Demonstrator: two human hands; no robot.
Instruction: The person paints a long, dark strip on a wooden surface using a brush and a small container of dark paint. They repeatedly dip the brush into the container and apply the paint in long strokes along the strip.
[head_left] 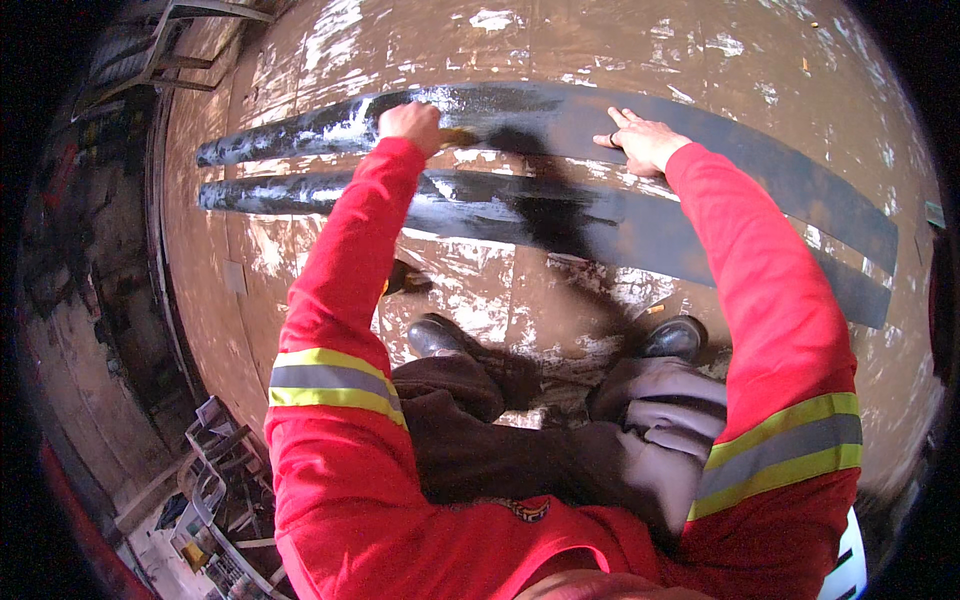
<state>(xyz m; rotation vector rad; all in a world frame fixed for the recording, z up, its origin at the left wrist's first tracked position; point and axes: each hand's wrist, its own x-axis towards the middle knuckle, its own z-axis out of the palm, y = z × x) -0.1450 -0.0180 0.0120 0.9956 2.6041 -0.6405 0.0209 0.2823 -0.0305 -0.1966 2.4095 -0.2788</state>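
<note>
Two long, tapering strips lie side by side across the floor in front of me. Glossy wet black coats the left part of the far strip (510,98), and its right part is matte dark grey. The near strip (640,237) has the same look, with streaky brush marks where the gloss ends. My left hand (410,125) is closed over the far strip around what looks like a paintbrush (459,137), its yellow-brown part showing beside the fist. On the grey part of that strip rests my right hand (645,142), fingers spread, a dark ring on one.
Brown floor sheeting (480,275) is smeared with white. A dark container (408,277) is partly hidden by my left sleeve. My shoes (672,338) stand close to the near strip. Metal frames (215,470) lie at lower left, and another frame (160,60) stands at upper left.
</note>
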